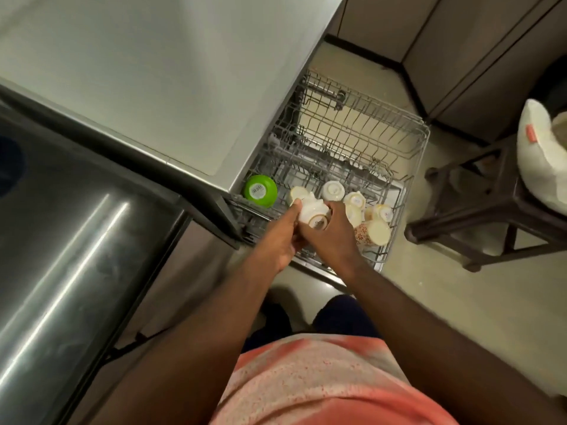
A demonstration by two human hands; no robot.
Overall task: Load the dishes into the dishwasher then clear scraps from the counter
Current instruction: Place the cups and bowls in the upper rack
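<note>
A wire dishwasher rack (399, 154) is pulled out over the floor. Both my hands hold a white cup (313, 214) upside down above the rack's near left part. My left hand (283, 237) grips its left side and my right hand (333, 237) grips its right side. Several cream cups (333, 191) sit upside down in the rack beside it, one with a red flower pattern (365, 234). A green bowl (260, 191) lies upside down at the rack's left end, partly under the counter edge.
The steel counter (138, 87) fills the upper left, with a steel sink (61, 225) below it. A dark stool (491, 210) bearing a white sack (540, 161) stands right of the rack. Cabinet doors (460, 41) line the far wall.
</note>
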